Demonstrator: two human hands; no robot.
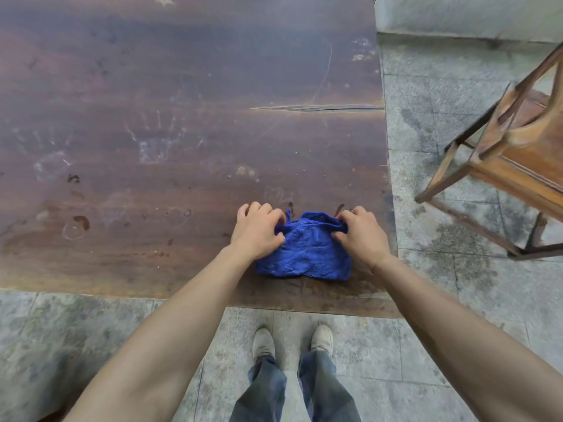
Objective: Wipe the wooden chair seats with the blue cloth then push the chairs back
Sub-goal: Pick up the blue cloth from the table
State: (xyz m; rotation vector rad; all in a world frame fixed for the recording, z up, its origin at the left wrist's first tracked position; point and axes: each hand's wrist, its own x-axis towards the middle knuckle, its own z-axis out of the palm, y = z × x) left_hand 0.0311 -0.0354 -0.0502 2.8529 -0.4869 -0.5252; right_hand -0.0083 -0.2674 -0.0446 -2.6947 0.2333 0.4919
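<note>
Both grips pinching blue cloth [303,251] top edge, L hand [259,229] & R hand [361,233], fingertips hidden, chair [511,153] cut off.

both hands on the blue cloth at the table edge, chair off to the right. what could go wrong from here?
1. The blue cloth lies bunched; the left hand and right hand pinch only its far edge, so it may lift as a wad and wipe poorly.
2. The table shows dusty handprints and stains; the cloth may carry that grime to the seat.
3. The wooden chair stands angled, away from the table, so it needs turning before pushing back.
</note>
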